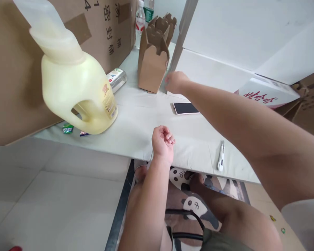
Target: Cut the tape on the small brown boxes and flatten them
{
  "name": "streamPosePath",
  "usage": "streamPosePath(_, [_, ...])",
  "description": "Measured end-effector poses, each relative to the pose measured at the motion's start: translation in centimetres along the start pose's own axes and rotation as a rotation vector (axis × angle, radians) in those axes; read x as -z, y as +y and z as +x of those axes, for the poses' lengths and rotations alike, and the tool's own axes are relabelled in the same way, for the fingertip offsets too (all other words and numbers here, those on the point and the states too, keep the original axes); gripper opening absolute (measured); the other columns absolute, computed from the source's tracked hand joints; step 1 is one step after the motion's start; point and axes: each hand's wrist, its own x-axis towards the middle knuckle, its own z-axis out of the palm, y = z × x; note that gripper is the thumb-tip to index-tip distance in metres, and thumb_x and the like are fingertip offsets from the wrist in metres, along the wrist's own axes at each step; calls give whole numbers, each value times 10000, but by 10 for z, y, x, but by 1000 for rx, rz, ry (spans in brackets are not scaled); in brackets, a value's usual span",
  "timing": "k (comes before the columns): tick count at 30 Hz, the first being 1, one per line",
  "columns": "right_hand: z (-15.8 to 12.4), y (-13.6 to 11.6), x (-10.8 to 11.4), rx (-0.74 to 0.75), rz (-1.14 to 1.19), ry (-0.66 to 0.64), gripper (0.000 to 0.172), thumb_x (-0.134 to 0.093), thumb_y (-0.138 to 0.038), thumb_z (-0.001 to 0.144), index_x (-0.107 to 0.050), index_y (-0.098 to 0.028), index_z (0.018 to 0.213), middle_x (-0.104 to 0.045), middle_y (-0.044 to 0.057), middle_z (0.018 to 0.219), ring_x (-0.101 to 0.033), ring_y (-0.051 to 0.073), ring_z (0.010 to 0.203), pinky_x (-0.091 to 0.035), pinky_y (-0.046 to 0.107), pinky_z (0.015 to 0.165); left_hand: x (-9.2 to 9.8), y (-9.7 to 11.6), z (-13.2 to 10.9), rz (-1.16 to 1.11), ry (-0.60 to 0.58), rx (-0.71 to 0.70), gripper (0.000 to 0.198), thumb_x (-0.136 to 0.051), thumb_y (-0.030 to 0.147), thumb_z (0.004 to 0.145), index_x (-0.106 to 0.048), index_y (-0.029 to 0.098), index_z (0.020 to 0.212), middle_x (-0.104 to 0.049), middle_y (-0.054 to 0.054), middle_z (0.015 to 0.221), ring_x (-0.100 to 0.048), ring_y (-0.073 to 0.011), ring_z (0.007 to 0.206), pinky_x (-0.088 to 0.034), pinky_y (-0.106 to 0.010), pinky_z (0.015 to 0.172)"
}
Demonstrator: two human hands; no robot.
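My left hand [163,141] rests near the table's front edge, palm turned up, its fingers loosely curled in and nothing visible in them. Farther back, my right hand [176,83] is beside the right side of an upright brown cardboard box [153,68] with a notched, open top. Its fingers are bent toward the box but blurred, so whether they touch or grip anything cannot be made out. More of these boxes [170,21] stand in a row behind the first. A phone [186,108] lies screen up under my right forearm.
A large yellow jug [75,87] stands at left before a big carton [107,42]. Behind it lies a clear bottle [117,80]; a water bottle [139,26] stands at the back. A utility knife [221,156] lies near the front edge. White boxes [214,66] line the right.
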Motion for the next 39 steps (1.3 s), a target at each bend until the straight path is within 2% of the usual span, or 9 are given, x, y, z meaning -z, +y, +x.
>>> streamPosePath(5, [-25,-26,15,-63,-141,71,382,-606,-145,823,-622,-226,1196,-586,109,1421,-655,318,1205,-554,498,1047,-3,2,-2,-11,9,-17,285,-429,239,867,-450,182,589,-269,57,526,-249,-69,414,-260,-213,478])
streamPosePath(12, [2,-59,30,190,-91,204,587,-584,-108,798,-519,-363,1323,-427,-25,1635,-611,333,1273,-546,579,1064,-3,-4,3,-44,-9,-2,313,-434,272,895,-458,181,597,-291,48,532,-248,-73,431,-264,-216,489])
streamPosePath(16, [23,-67,24,-23,-136,118,872,-679,-62,768,-324,-264,1538,-391,91,1661,-588,379,1324,-513,611,1096,1,-4,9,-28,-22,-2,301,-466,277,885,-465,182,600,-300,44,543,-254,-75,443,-262,-222,500])
streamPosePath(22, [10,-53,24,-59,-172,129,359,-610,-179,896,-603,-258,1246,-613,102,1384,-573,331,1284,-495,570,1127,4,1,11,26,22,-21,306,-428,238,894,-464,184,594,-281,44,540,-233,-88,460,-241,-234,510])
streamPosePath(27, [-82,-31,38,-44,-159,190,265,-520,-195,871,-687,-253,1069,-692,107,1242,-641,341,1135,-554,550,985,10,-2,4,268,99,-495,297,-511,164,910,-478,191,615,-373,17,620,-366,-122,578,-324,-242,593])
streamPosePath(30, [-179,-5,54,-65,-125,309,177,-525,-280,871,-696,-276,916,-711,90,1018,-688,300,993,-578,486,870,15,-4,-5,431,186,-891,134,-600,102,869,-581,219,806,-537,4,850,-535,-149,852,-429,-239,839])
streamPosePath(33, [-284,24,63,-117,-20,613,117,-600,-371,825,-675,-353,737,-692,90,809,-710,322,852,-542,521,709,18,-8,-9,524,164,-1090,199,-589,143,896,-627,247,1060,-618,-21,1169,-564,-191,1191,-364,-313,1131])
streamPosePath(36, [-360,49,48,-329,185,937,166,-633,-448,833,-740,-540,919,-747,120,982,-712,391,1020,-521,614,734,17,-20,-1,662,-176,-1152,284,-520,314,995,-648,247,1240,-630,-70,1362,-536,-246,1367,-362,-399,1197])
streamPosePath(39, [-391,72,20,-405,494,1042,262,-747,-438,800,-740,-519,1049,-724,9,1213,-723,307,991,-570,586,903,11,-40,13,833,-644,-1253,394,-516,480,1004,-698,243,1260,-680,-103,1355,-600,-285,1330,-454,-448,1146])
